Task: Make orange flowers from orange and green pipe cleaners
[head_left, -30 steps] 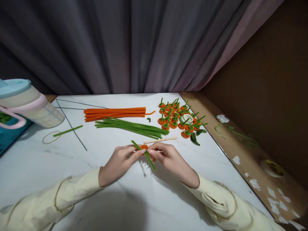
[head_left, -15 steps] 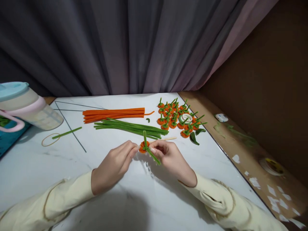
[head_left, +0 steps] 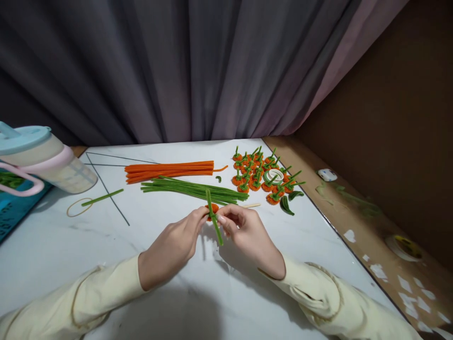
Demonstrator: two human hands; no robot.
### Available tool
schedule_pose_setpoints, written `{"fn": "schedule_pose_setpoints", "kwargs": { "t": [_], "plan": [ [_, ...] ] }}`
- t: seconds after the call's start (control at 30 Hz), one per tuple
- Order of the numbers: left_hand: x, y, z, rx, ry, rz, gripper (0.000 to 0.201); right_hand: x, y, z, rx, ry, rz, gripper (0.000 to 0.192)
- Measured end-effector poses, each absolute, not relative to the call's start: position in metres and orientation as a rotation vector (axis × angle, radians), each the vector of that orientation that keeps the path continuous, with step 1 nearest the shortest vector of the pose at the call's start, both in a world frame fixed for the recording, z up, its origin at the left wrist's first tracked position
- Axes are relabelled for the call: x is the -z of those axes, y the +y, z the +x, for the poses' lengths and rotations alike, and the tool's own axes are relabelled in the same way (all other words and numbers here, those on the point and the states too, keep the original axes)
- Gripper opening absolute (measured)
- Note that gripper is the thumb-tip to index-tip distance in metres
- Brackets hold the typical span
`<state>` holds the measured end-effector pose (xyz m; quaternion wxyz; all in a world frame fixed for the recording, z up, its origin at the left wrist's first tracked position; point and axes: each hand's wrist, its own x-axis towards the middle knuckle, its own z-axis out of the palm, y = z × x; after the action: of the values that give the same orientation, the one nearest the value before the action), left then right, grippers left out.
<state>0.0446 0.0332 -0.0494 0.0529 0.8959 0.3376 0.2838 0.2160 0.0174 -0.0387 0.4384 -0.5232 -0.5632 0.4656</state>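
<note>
Between my two hands, raised over the white table, is a small orange pipe-cleaner pumpkin (head_left: 213, 208) with a green pipe cleaner (head_left: 217, 230) crossing it, both ends sticking out. My left hand (head_left: 175, 243) pinches its left side with thumb and fingers. From the right, my right hand (head_left: 249, 233) pinches at the green pipe cleaner where it meets the orange body. A thin wooden stick (head_left: 252, 205) pokes out behind my right hand. Just beyond lie a bundle of green pipe cleaners (head_left: 191, 189) and a bundle of orange pipe cleaners (head_left: 170, 171).
Several finished orange pumpkins (head_left: 255, 183) with green stems stand at the back right, around a roll of tape (head_left: 275, 176). Dark green curled pieces (head_left: 286, 206) lie beside them. On the left are a tumbler (head_left: 53, 160), a rubber band (head_left: 68, 210) and a loose green pipe cleaner (head_left: 106, 196).
The pumpkin has turned in my fingers, and the green pipe cleaner across it now stands nearer to upright. My left hand has shifted slightly right, covering more of the orange body.
</note>
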Motion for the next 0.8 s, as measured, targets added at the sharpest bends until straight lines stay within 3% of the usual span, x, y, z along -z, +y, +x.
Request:
{"fn": "schedule_pose_setpoints", "kwargs": {
  "t": [0.27, 0.6, 0.8],
  "plan": [
    [0.048, 0.033, 0.048, -0.773, 1.099, 2.595, 0.021, 0.042, 0.014, 0.214, -1.071, -1.42, -1.309, 0.014],
    [0.033, 0.028, 0.049, -0.331, 1.234, 2.344, 0.016, 0.046, 0.009, 0.211, -0.755, -1.598, -1.29, 0.019],
    [0.026, 0.03, 0.046, -0.194, 1.144, 2.377, 0.02, 0.049, 0.009, 0.21, -0.767, -1.632, -1.32, 0.019]
  ]
}}
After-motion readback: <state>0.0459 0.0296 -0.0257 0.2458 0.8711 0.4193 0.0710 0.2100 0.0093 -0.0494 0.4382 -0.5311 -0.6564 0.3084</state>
